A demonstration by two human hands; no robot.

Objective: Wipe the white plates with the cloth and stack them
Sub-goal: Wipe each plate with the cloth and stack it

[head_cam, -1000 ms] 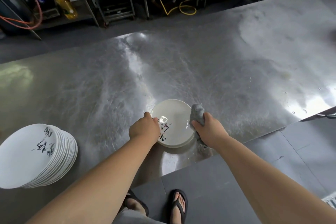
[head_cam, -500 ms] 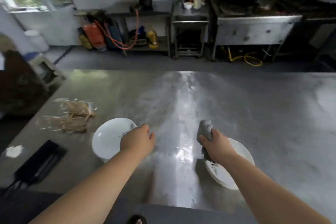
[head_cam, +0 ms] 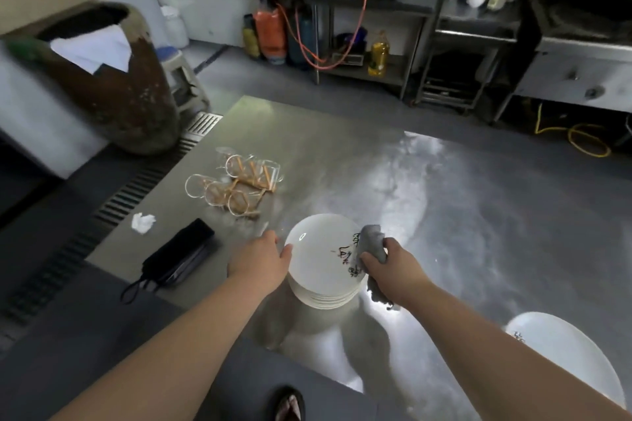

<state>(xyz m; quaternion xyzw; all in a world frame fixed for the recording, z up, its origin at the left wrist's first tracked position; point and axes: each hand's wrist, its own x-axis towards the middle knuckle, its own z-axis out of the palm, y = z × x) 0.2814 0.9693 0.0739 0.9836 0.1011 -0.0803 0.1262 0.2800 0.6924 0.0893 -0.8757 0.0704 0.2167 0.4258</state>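
- A sandalled foot (head_cam: 290, 404) shows on the dark floor at the bottom edge, just in front of the steel table (head_cam: 478, 215).
- A single white plate (head_cam: 564, 352) with black lettering lies on the table at the lower right, well apart from the others.
- The stack of white plates (head_cam: 323, 294) stands near the table's front edge, between the two hands.
- The top plate (head_cam: 318, 256) carries black script on its right side.
- The left hand (head_cam: 260, 260) is at the top plate's left rim with its thumb over the edge. I cannot tell whether the fingers curl under it.
- The right hand (head_cam: 393, 267) has its fingers clamped round a grey cloth (head_cam: 371, 243), which touches the top plate's right rim. A tail of cloth hangs below the fist.
- A black pouch (head_cam: 178, 256) lies left of the stack, with a crumpled white tissue (head_cam: 143, 222) beyond it.
- A heap of clear glasses (head_cam: 236, 188) lies on its side farther back.
- Across the floor are a rusty brown barrel (head_cam: 113, 85), an orange gas cylinder (head_cam: 272, 31), a yellow oil bottle (head_cam: 378, 58) and a coiled yellow hose (head_cam: 581, 140).
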